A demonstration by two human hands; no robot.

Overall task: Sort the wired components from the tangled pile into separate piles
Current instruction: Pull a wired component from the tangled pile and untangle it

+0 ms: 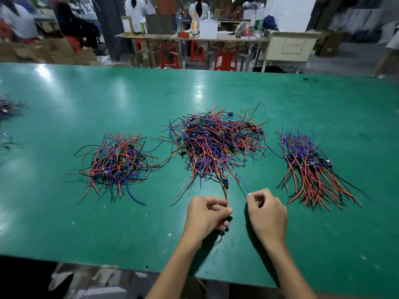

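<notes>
Tangled pile (pixel 216 143) mid-tabletop (pixel 108 93): red, blue, black wires, small dark parts hard to make out. Left hand (pixel 205 214) pinches a red wire (pixel 226 195) from it; right hand (pixel 266 209) pinches a blue wire (pixel 243 184).

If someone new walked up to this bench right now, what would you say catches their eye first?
Probably the big tangled pile of red, blue and black wires at the centre of the green table, flanked by a looser left pile and a neatly combed right pile. Just in front, the left hand pinches a red wire and the right hand a blue wire.
</notes>
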